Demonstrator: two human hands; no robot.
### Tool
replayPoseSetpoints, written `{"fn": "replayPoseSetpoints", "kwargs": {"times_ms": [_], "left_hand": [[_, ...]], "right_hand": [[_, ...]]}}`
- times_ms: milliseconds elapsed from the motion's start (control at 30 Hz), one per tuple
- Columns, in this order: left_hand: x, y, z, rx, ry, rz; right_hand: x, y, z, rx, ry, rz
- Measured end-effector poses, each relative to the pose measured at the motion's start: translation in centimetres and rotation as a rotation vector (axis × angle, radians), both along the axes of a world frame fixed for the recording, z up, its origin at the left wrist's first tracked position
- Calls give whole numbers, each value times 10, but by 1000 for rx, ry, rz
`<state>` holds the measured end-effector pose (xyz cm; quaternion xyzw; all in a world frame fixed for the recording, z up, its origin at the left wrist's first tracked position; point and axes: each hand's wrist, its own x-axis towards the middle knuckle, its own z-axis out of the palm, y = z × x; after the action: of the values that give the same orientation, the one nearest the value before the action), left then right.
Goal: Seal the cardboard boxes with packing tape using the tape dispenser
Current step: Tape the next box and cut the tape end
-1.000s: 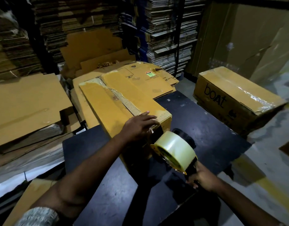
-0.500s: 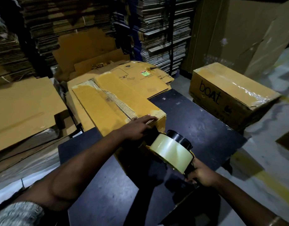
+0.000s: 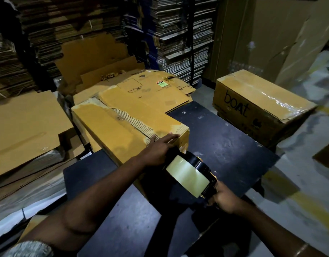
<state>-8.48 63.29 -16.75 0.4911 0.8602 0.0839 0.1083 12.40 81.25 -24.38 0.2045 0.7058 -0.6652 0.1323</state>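
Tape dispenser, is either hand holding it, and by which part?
Yes. The right hand grips the tape dispenser by its handle, behind the roll. The left hand holds nothing; it rests flat on the cardboard box.

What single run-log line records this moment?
left hand flat on cardboard box | right hand grips tape dispenser | seam untaped

Left hand (image 3: 160, 148) is held palm down at 12 o'clock of centre, fingers extended toward 2 o'clock, forearm stretched from 7 o'clock. Right hand (image 3: 224, 198) is curled closed at 4 o'clock, forearm entering from 5 o'clock.
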Motion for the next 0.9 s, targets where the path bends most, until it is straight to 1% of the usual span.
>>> {"fn": "replayPoseSetpoints", "kwargs": {"times_ms": [100, 267, 367, 400, 500, 567, 633, 700, 767, 900], "left_hand": [[-3, -1, -4, 62, -71, 16], [-5, -3, -6, 148, -105, 13], [-7, -5, -9, 229, -117, 12], [-7, -6, -10, 229, -116, 9], [-7, -4, -10, 184, -79, 31], [-4, -2, -11, 157, -19, 33], [-1, -1, -12, 104, 80, 19], [3, 1, -12, 52, 131, 15], [7, 3, -9, 22, 125, 35], [10, 4, -5, -54, 160, 42]], "right_hand": [[3, -8, -3, -12, 7, -47], [0, -12, 0, -18, 44, -60], [7, -6, -10, -20, 35, -151], [12, -1, -19, 0, -7, -203], [27, 20, -47, 133, -105, -291], [28, 36, -68, 251, -139, -291], [24, 50, -80, 364, -155, -268], [18, 49, -60, 436, -155, -270], [12, 51, -50, 485, -193, -250], [-1, 62, -55, 615, -275, -202]]}}
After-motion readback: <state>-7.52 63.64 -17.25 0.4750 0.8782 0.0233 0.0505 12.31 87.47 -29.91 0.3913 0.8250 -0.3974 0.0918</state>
